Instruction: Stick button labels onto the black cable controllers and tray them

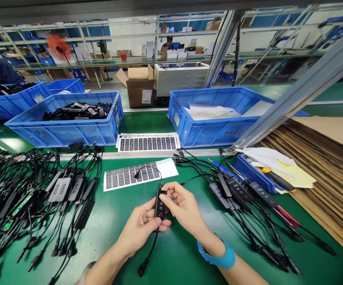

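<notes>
Over the bench, my left hand (144, 221) grips a slim black inline controller (160, 206) by its lower end. The controller has round button marks and a red logo, and a cable with a plug leaves each end. My right hand (183, 204) is closed on its upper end, with thumb and fingers pinching at the face. A small dark edge shows beside that thumb; I cannot tell whether it is a loose label corner. Just behind lies a white sheet of dark label stickers (126, 177), its right end bare. One cable end of the controller loops over this sheet.
Cabled controllers (61, 189) and green circuit boards pile up at left; more controllers (239, 190) lie at right. Behind are another label sheet (147, 143), a blue bin (70, 130) of black parts and one (213, 132) with paper. A metal post (296, 91) slants beside stacked cardboard (317, 174).
</notes>
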A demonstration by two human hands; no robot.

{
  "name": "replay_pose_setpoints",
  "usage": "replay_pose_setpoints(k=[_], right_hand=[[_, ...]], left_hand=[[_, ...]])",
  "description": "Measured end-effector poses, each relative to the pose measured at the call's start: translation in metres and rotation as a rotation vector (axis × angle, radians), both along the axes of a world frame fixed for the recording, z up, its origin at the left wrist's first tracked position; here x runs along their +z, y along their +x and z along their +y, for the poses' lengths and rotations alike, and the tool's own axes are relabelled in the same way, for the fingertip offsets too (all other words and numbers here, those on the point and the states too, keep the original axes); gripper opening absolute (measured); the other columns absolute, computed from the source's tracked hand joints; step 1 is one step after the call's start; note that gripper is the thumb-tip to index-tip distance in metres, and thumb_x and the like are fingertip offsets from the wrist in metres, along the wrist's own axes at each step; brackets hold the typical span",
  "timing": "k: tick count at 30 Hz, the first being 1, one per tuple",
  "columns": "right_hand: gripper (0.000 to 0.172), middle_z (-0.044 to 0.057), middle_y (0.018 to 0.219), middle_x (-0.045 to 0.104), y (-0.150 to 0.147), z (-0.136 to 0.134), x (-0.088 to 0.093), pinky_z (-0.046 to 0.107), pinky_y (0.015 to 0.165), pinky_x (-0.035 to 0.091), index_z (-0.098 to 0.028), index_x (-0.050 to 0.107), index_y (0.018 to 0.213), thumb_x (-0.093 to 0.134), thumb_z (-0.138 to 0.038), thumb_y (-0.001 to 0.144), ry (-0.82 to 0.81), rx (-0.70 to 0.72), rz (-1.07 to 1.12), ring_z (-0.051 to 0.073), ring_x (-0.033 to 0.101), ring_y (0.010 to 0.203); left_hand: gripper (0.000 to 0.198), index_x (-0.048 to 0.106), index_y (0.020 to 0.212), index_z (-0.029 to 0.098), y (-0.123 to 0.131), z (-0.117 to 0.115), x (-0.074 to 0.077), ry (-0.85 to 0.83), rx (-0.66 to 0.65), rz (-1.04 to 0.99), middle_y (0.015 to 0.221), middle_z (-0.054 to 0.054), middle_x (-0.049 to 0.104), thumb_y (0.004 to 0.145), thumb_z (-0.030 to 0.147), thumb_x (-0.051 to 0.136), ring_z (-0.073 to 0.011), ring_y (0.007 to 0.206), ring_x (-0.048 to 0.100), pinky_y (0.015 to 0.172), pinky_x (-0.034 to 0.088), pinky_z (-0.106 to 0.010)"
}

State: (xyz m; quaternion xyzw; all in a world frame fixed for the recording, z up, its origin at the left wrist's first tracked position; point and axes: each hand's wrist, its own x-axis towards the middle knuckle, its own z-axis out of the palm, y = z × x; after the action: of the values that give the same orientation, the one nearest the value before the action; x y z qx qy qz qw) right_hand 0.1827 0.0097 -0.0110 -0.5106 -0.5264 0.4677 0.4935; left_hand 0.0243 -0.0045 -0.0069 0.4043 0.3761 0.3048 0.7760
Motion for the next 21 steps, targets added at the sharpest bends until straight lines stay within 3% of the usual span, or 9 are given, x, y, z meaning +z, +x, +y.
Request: replay_pose_setpoints(k=[11, 15, 17, 21], right_hand=[[0.013, -0.003, 0.065, 0.049, -0.002, -0.001, -0.007, 0.019, 0.044, 0.047, -0.020, 0.061, 0.088, 0.062, -0.029, 0.080, 0.033, -0.056, -0.084, 0.012, 0.051, 0.057], [0.039, -0.005, 0.070, 0.051, 0.000, 0.001, -0.014, 0.022, 0.047, 0.048, -0.023, 0.050, 0.114, 0.066, -0.030, 0.078, 0.000, -0.092, -0.060, 0.012, 0.052, 0.056], [0.049, -0.004, 0.079, 0.053, 0.001, 0.002, -0.015, 0.022, 0.048, 0.048, -0.024, 0.047, 0.117, 0.070, -0.030, 0.074, -0.020, -0.080, -0.046, 0.012, 0.052, 0.060], [0.067, 0.000, 0.092, 0.054, -0.001, 0.001, -0.011, 0.022, 0.052, 0.045, -0.024, 0.048, 0.121, 0.080, -0.027, 0.062, -0.097, 0.107, -0.022, 0.013, 0.053, 0.070]], left_hand=[[0.069, 0.052, 0.138, 0.016, 0.002, -0.001, -0.002, 0.034, 0.007, 0.028, 0.104, -0.012, 0.071, 0.077, 0.040, 0.075, -0.0206, 0.088, 0.069, 0.081, 0.053, -0.032], [0.063, 0.057, 0.132, 0.015, 0.000, -0.001, -0.003, 0.053, 0.036, 0.049, 0.100, -0.011, 0.071, 0.076, 0.038, 0.075, -0.0198, 0.084, 0.069, 0.073, 0.054, -0.029], [0.061, 0.059, 0.129, 0.015, -0.001, 0.001, -0.003, 0.047, 0.050, 0.036, 0.095, -0.009, 0.071, 0.075, 0.037, 0.076, -0.0187, 0.081, 0.069, 0.069, 0.054, -0.027], [0.052, 0.067, 0.117, 0.013, -0.002, 0.003, -0.002, 0.041, 0.017, 0.015, 0.083, -0.007, 0.072, 0.071, 0.033, 0.081, -0.0171, 0.076, 0.069, 0.064, 0.053, -0.022]])
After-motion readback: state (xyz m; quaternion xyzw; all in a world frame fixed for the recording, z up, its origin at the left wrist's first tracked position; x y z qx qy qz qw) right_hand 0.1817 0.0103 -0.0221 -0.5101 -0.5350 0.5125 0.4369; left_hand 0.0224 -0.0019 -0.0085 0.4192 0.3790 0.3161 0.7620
